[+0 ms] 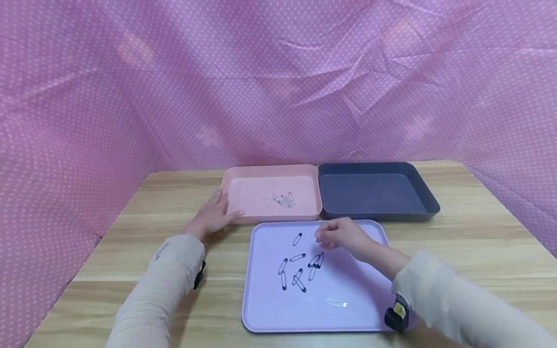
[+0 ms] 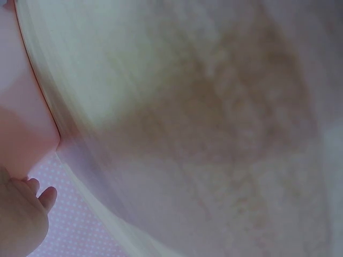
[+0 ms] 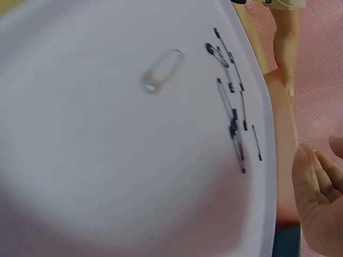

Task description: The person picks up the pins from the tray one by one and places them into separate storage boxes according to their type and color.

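My left hand (image 1: 213, 215), fingers spread, rests at the left side of the pink tray (image 1: 274, 170); the thumb lies by its front left corner. Several silver safety pins (image 1: 285, 200) lie heaped inside that tray. Over the back part of the lavender tray (image 1: 370, 290) is my right hand (image 1: 344, 237), its fingers loosely bent; the right wrist view shows nothing between them. Left of it, several black-headed safety pins (image 1: 298, 257) are scattered on the lavender tray, some overlapping. One silver safety pin (image 1: 337, 303) lies apart, near the tray's front.
A dark blue tray (image 1: 370, 191) stands at the back right, side by side with the pink one. All the trays are on a wood-grain table (image 1: 470, 232). Pink dotted cloth (image 1: 270, 96) hangs behind and at both sides.
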`<state>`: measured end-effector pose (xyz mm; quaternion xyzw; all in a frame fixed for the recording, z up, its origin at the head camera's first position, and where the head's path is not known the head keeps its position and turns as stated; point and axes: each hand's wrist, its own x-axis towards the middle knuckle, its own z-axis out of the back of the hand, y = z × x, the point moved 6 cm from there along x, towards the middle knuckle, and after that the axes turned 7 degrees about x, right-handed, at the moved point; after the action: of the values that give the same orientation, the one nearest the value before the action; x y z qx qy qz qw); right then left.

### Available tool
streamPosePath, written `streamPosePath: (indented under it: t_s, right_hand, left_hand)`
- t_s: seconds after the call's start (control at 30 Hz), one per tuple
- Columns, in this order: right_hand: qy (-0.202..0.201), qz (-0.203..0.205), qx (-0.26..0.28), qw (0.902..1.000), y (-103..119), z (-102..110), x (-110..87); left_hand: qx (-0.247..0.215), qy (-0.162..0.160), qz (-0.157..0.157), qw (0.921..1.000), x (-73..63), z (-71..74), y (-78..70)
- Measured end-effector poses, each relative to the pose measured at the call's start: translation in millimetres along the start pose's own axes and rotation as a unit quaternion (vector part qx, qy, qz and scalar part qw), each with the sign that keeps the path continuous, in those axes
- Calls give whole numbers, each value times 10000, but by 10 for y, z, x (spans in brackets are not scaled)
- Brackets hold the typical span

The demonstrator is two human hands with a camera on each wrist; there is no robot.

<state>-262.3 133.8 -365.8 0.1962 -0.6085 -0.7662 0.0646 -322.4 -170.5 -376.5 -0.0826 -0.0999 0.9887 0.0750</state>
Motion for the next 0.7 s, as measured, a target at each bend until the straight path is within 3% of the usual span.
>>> streamPosePath:
  t_s: [0.3, 0.7]
  right_hand:
    - [518, 96, -401, 9978, -155, -23, -219]
    - [1067, 179, -280, 9937, -283, -90, -433]
  left_hand:
    - [-10, -41, -50, 10000, 3, -28, 4]
    - [31, -136, -56, 9999, 27, -67, 58]
